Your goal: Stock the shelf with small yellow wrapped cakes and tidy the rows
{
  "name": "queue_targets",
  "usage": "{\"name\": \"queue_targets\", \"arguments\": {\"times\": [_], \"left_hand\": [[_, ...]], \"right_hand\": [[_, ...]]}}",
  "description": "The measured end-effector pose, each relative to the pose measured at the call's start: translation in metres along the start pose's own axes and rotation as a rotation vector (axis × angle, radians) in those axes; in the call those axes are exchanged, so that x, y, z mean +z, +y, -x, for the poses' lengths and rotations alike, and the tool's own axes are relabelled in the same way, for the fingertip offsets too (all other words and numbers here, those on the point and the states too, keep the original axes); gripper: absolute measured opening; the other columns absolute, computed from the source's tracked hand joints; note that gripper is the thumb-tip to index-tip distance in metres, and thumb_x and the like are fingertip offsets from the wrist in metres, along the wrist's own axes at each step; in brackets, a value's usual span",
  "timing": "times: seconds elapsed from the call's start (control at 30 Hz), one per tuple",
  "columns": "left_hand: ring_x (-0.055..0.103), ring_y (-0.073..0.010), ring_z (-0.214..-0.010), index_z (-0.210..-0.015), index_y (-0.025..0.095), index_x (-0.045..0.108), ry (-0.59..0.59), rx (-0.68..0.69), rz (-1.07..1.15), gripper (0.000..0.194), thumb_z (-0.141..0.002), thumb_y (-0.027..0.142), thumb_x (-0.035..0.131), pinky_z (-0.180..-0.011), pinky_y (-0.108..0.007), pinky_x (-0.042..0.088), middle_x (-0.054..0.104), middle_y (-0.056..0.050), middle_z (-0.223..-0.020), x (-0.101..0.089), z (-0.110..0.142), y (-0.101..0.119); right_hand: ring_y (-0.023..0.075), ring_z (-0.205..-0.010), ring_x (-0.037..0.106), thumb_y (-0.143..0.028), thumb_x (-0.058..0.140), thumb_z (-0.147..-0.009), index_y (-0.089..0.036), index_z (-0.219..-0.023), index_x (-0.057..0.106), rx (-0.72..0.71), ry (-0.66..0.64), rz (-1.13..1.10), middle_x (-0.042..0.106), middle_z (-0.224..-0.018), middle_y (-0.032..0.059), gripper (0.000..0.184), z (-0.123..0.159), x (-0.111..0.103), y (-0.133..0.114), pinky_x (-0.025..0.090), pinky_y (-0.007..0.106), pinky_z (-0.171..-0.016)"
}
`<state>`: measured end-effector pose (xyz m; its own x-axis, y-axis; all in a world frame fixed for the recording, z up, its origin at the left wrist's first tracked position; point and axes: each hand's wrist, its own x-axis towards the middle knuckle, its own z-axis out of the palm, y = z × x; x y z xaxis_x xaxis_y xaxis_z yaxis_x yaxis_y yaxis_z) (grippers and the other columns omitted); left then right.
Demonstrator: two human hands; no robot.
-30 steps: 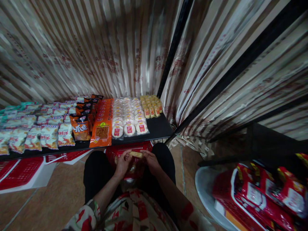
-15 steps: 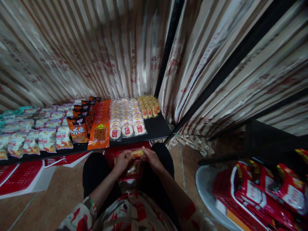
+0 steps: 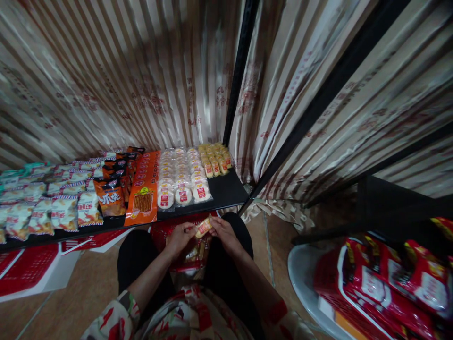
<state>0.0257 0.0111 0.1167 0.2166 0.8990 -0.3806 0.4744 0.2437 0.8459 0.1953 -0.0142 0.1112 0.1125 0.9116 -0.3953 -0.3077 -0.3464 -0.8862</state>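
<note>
Between my two hands is a small yellow wrapped snack (image 3: pixel 203 227) with an orange-red label, tilted up at its right end. My left hand (image 3: pixel 181 237) pinches its left end, and my right hand (image 3: pixel 225 232) grips the right end. Below them, between my knees, sits a red basket (image 3: pixel 161 231) with more wrapped snacks (image 3: pixel 193 252) inside. Similar yellow snacks (image 3: pixel 215 159) stand in rows at the right end of the black shelf (image 3: pixel 230 189), just beyond my hands.
Along the shelf lie round white crackers in clear wrap (image 3: pixel 183 194), an orange stick-snack packet (image 3: pixel 142 200), orange-black bags (image 3: pixel 110 197) and white bags (image 3: pixel 64 212). Red baskets (image 3: pixel 30 269) sit below left. At right, a grey stool (image 3: pixel 300 269) bears a basket of red packets (image 3: pixel 424 278). Black posts (image 3: pixel 283 165) cross the curtain.
The snack has turned in my fingers, its right end now higher and its label facing me more. My hands stay close together over the basket. The view has shifted slightly.
</note>
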Motion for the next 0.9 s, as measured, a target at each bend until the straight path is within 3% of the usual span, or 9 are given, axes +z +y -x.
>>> {"name": "queue_targets", "arguments": {"times": [0.27, 0.57, 0.9], "left_hand": [[0.057, -0.0160, -0.072, -0.079, 0.013, 0.065, -0.057, 0.057, 0.134, 0.026, -0.067, 0.035, 0.059, -0.068, -0.025, 0.042, 0.065, -0.005, -0.077, 0.018, 0.004, 0.017], [0.049, -0.0100, -0.055, -0.085, 0.015, 0.059, -0.093, 0.051, 0.311, 0.025, -0.066, 0.030, 0.058, -0.055, -0.022, 0.037, 0.055, 0.004, -0.060, 0.045, -0.004, 0.030], [0.049, -0.0082, -0.049, -0.077, 0.015, 0.055, 0.015, 0.079, 0.440, 0.010, -0.068, 0.021, 0.055, -0.050, -0.020, 0.037, 0.054, 0.005, -0.055, 0.066, -0.025, 0.049]], "right_hand": [[0.0083, -0.050, 0.049, -0.055, 0.073, -0.054, -0.016, -0.079, 0.063, -0.126, 0.058, -0.007, 0.060, -0.062, -0.0020, 0.047, 0.001, -0.006, -0.019, 0.037, 0.021, -0.048], [0.0128, -0.062, 0.058, -0.051, 0.074, -0.053, -0.016, -0.085, 0.064, -0.178, 0.135, 0.023, 0.063, -0.068, -0.0008, 0.049, -0.011, -0.016, -0.030, 0.045, 0.024, -0.058], [0.0148, -0.066, 0.062, -0.043, 0.071, -0.059, -0.018, -0.090, 0.062, -0.279, 0.118, 0.046, 0.067, -0.075, 0.0018, 0.041, -0.026, -0.029, -0.032, 0.051, 0.026, -0.060]]}}
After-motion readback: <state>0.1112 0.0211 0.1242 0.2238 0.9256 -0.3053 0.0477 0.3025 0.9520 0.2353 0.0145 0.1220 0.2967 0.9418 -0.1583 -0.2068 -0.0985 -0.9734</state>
